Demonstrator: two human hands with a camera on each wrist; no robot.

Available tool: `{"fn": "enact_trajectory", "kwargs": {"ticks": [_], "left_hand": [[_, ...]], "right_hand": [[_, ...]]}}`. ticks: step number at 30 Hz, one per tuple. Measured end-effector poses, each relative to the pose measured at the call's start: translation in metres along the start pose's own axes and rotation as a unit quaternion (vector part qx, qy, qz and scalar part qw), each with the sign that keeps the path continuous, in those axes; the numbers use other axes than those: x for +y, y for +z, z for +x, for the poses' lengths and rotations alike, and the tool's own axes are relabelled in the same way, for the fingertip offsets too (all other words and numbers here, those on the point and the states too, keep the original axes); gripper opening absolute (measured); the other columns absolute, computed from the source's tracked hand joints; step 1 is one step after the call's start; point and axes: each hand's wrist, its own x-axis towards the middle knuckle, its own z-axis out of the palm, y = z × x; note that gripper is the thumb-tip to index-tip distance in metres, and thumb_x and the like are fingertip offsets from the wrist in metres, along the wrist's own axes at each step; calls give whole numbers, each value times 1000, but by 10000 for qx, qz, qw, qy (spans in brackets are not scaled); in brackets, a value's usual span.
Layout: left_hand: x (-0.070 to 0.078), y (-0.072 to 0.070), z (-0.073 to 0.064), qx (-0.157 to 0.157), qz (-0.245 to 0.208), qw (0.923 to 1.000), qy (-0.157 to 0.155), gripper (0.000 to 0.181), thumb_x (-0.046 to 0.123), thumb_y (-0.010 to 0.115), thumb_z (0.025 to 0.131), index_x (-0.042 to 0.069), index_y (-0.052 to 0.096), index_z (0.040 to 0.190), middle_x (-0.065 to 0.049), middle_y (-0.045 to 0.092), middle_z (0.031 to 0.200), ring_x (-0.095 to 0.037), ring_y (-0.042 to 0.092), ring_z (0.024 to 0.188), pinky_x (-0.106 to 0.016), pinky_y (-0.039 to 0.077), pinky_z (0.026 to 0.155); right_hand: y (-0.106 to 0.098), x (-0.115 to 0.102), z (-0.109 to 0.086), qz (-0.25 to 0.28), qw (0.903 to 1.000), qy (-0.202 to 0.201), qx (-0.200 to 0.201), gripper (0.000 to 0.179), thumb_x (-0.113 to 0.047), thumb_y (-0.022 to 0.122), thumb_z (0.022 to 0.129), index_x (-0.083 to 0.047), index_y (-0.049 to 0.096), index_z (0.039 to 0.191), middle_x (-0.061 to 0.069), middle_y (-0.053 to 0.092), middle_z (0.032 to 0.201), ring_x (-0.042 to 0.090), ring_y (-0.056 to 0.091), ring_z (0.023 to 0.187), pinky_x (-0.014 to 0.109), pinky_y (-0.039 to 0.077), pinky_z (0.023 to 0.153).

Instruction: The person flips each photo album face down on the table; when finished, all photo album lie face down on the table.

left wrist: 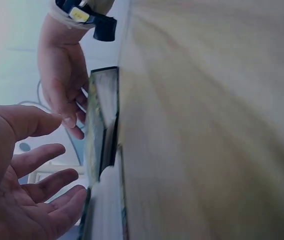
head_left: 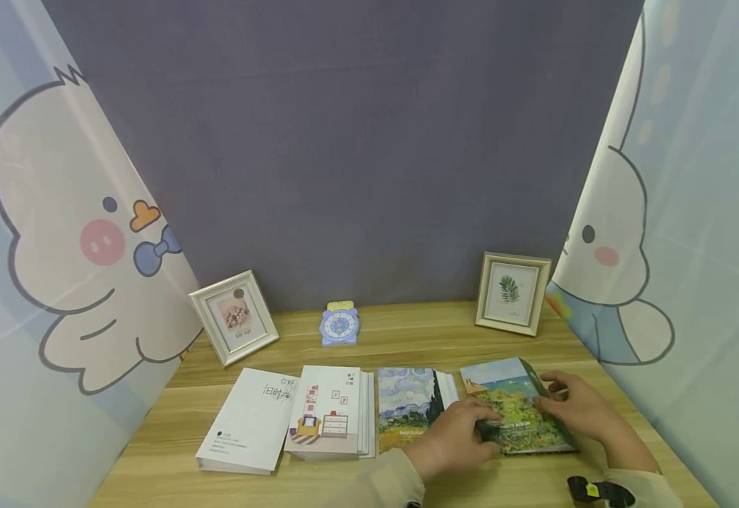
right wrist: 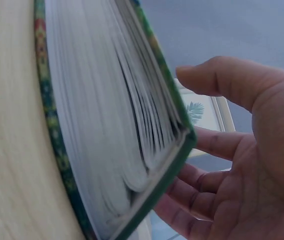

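A photo album with a painted sea-and-garden cover lies tilted on the table at the right. My right hand is at its spine side, the thumb at the cover and the other fingers beside the spine, loosely spread. My left hand is at the album's left edge, over the gap beside a second painted album. In the left wrist view, the left hand's fingers are apart and relaxed, nothing between them and the thumb. Whether its fingertips touch the album, I cannot tell.
To the left lie a white album with furniture drawings and a plain white album with dark lettering. Behind stand two picture frames, one with pink flowers, one with a green leaf, and a small purple clock-like item.
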Motion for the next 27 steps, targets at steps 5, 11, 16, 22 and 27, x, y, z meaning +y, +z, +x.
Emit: {"fn": "enact_trajectory", "kwargs": {"ticks": [5, 11, 16, 22, 27], "left_hand": [[-3, -11, -8, 152, -498, 9985, -181, 41, 34, 71, 101, 29, 64, 142, 13, 53, 147, -11, 50, 137, -36, 52, 105], [-9, -25, -20, 393, -755, 9962, -202, 42, 32, 71, 102, 26, 63, 143, 11, 53, 147, -14, 54, 134, -34, 54, 100], [-14, -34, -31, 561, -1003, 9932, -171, 40, 31, 70, 103, 25, 64, 142, 12, 52, 148, -16, 53, 135, -35, 53, 102], [-23, -41, -42, 916, -1317, 9869, -181, 38, 31, 69, 103, 28, 63, 141, 6, 54, 149, -22, 56, 133, -39, 53, 105], [-30, -49, -50, 1320, -1558, 9788, -144, 37, 29, 68, 104, 27, 63, 140, 5, 54, 147, -21, 52, 137, -44, 49, 111]], "right_hand": [[3, -3, 2, -138, 9995, -176, 227, 74, -37, 73, 100, 11, 46, 148, 41, 50, 136, 54, 59, 116, 52, 60, 80], [11, -7, 3, -260, 9977, -460, 422, 73, -36, 76, 98, 10, 49, 147, 42, 47, 140, 60, 55, 121, 53, 60, 82], [17, -17, 0, -284, 9961, -639, 544, 71, -35, 77, 97, 9, 50, 146, 38, 45, 140, 60, 52, 123, 55, 60, 83], [24, -28, -2, -447, 9923, -869, 759, 65, -29, 78, 96, 6, 53, 146, 32, 50, 136, 54, 56, 119, 58, 58, 84], [31, -35, -1, -503, 9909, -981, 771, 65, -31, 80, 94, 3, 56, 145, 29, 52, 136, 50, 57, 118, 60, 56, 85]]}}
